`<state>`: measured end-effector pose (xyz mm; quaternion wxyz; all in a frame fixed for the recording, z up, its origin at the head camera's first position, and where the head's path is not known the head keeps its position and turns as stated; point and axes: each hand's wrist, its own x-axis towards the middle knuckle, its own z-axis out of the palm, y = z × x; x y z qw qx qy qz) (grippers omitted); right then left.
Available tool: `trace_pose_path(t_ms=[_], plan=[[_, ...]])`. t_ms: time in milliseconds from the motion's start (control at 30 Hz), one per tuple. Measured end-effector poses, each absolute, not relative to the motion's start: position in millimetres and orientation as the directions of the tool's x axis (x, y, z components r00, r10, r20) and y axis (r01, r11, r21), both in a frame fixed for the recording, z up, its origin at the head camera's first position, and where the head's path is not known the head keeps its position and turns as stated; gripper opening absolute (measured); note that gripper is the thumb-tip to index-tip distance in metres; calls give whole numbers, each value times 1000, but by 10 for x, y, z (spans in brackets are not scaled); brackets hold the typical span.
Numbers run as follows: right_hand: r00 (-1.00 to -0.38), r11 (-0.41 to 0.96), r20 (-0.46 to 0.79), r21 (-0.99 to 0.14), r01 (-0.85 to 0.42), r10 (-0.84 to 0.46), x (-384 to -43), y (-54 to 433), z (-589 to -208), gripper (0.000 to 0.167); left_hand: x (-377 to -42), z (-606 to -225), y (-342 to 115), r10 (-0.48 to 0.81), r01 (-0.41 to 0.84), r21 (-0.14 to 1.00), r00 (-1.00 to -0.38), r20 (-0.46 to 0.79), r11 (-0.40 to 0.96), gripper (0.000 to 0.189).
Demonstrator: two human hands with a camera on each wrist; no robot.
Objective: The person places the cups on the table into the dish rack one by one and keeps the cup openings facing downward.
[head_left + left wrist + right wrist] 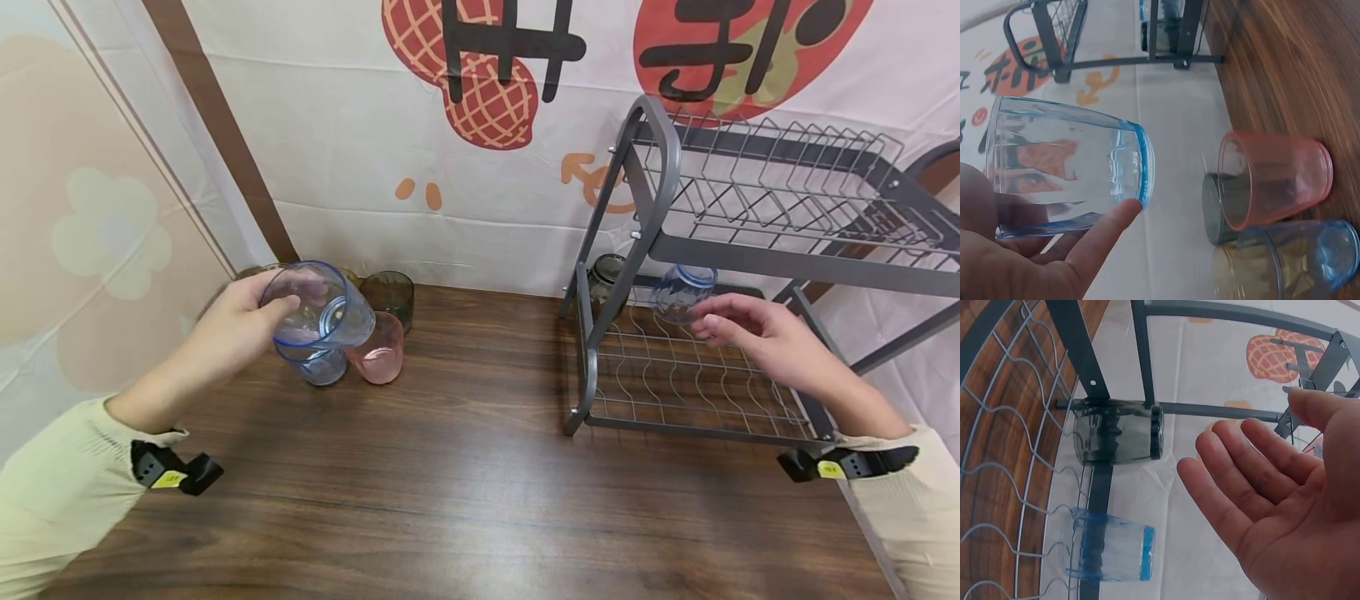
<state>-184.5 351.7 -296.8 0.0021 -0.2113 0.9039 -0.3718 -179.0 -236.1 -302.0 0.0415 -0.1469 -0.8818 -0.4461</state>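
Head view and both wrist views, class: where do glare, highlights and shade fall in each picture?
Head view: a pale glare patch on the brown wooden tabletop, at lower centre; left wrist view: bright highlights near the base of the blue-tinted tumbler held up; right wrist view: duller overall, the palm of the right hand shaded.

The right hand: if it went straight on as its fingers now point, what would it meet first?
Likely the blue glass on the rack, by the head view; in the right wrist view the fingers aim nearer the dark glass, so depth is uncertain.
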Motion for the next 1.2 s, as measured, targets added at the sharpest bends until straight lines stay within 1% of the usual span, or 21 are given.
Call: trace_pose_path(t_ms=[133, 267, 433, 767, 1200], plan=[[-901, 618, 149, -681, -393, -408, -1806, 3464, -2969, 25, -1757, -2999, -2273, 245, 318, 766, -946, 213, 559, 30], [-885, 601, 145, -685, -413, -443, -1767, 3409, -2966, 25, -1721, -2982, -2184, 250, 311, 758, -947, 200, 574, 30], [-867, 557, 126, -719, -415, -483, -1724, 3321, -2959, 24, -1684, -2982, -2066, 243, 308, 756, -949, 201, 577, 32], [-849, 550, 85, -727, -410, -521, -1643, 3163, -2966, 25, -1627, -2981, -1840, 264, 337, 791, -937, 229, 510, 32], [-815, 497, 50, -770, -400, -578, -1600, 2944, -2979, 24, -1554, -2991, -1574, 276, 398, 794, -914, 299, 459, 35]])
